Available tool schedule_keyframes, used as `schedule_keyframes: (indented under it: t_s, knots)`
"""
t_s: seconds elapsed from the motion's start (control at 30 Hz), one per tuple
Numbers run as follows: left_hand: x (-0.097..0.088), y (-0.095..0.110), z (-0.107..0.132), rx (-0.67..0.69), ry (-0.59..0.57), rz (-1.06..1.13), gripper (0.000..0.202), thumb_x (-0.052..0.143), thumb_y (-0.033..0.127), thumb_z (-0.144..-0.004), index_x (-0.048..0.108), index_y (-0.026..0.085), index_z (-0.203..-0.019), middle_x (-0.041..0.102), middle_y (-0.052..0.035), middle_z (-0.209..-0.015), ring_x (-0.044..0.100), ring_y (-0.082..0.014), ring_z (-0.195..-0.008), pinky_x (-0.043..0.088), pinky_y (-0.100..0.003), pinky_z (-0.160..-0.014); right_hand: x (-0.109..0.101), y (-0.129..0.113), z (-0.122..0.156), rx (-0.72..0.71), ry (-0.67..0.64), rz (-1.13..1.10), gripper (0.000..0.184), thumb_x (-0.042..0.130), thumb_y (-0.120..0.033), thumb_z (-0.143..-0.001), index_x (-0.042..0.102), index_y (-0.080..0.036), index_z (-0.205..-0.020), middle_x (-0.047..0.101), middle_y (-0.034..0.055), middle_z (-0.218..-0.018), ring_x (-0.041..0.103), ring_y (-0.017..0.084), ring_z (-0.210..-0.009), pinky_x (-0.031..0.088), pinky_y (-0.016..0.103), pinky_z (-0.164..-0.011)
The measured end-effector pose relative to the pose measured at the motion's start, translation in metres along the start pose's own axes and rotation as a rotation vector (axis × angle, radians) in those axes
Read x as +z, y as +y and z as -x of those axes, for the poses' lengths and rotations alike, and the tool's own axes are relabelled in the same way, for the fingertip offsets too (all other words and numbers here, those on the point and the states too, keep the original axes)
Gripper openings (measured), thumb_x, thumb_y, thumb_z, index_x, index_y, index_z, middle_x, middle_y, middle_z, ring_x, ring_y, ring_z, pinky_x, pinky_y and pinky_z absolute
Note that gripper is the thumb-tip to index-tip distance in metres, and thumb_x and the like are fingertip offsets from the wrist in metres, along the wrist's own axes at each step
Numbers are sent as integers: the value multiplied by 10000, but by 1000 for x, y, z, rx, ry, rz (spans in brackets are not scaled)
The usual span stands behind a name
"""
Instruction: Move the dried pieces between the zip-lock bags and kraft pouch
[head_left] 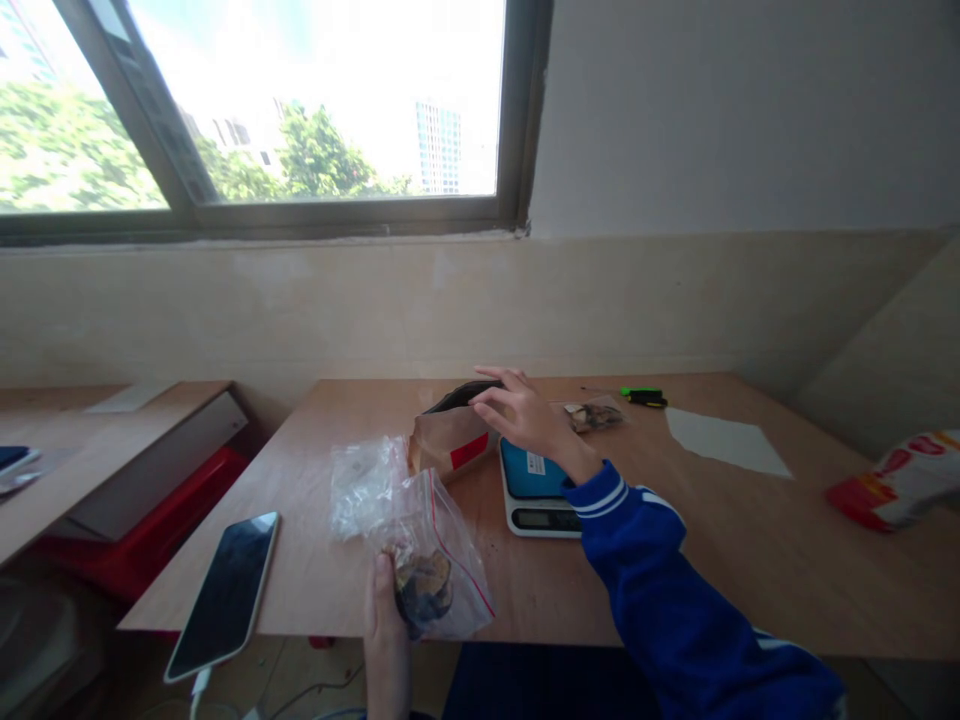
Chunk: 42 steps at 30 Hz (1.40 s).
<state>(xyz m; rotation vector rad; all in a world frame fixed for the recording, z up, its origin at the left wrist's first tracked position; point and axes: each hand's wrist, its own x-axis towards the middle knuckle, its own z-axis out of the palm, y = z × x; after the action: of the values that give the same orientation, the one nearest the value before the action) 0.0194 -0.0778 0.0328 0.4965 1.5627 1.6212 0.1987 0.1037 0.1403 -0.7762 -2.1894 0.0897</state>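
My left hand (386, 610) is closed on the side of a clear zip bag (461, 560) with a red seal line. Dried brown pieces (424, 585), perhaps mushroom slices, lie in its lower part. My right hand (517, 410), in a blue sleeve with white stripes, reaches over to the mouth of a brown paper bag (450, 445) with a red patch. Its fingers are spread at the bag's open rim, and I see nothing held in them. Under the right wrist sits a kitchen scale (525, 475) with a blue top and a small display.
Clear empty plastic bags (364, 490) lie left of the paper bag. A phone (229, 590) with a cable rests front left. Behind the scale are a small filled bag (595, 414), a green-black cutter (643, 396) and white paper (724, 440). A red-white package (900, 480) stands right.
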Motion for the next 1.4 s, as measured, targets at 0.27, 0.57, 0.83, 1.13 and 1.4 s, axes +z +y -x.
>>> schedule_keyframes:
  t_s: [0.27, 0.57, 0.83, 1.13, 1.4]
  knots:
    - [7, 2, 3, -67, 0, 5, 541, 496, 596, -835, 638, 168, -1133, 705, -76, -1109, 620, -250, -1108, 505, -362, -922, -8, -16, 15, 102, 46, 141, 255, 448, -310, -955, 673, -218, -1032, 506, 133, -1358, 460, 275, -1240, 336, 504, -1036]
    - [10, -9, -1, 43, -23, -57, 572, 443, 630, -847, 650, 169, -1113, 681, -69, -1139, 598, -234, -1131, 460, -357, -981, -11, -55, 32, 51, -91, -215, 249, 426, -137, -909, 655, -218, -961, 657, 54, -977, 606, 191, -956, 496, 355, -873]
    - [19, -1, 5, 14, -81, -2, 609, 438, 667, -825, 629, 164, -1109, 712, -60, -875, 687, -226, -834, 555, -321, -698, 14, -34, 13, 46, 106, 142, 225, 463, -312, -955, 620, -223, -1087, 626, 91, -1099, 552, 245, -1052, 416, 435, -951]
    - [20, -2, 4, -6, -92, 33, 726, 481, 761, -732, 617, 168, -1129, 706, -98, -1037, 676, -261, -948, 553, -313, -693, 36, -20, 20, 265, 196, -69, 71, 466, -228, -933, 532, -203, -943, 571, 44, -857, 573, 181, -748, 460, 306, -690]
    - [24, -14, -8, 18, -144, 208, 684, 538, 713, -741, 579, 202, -1193, 700, -79, -1041, 665, -238, -968, 520, -374, -875, 24, -57, 47, 250, -177, -648, 61, 608, -235, -850, 572, -186, -847, 570, -9, -787, 536, 114, -694, 445, 234, -636]
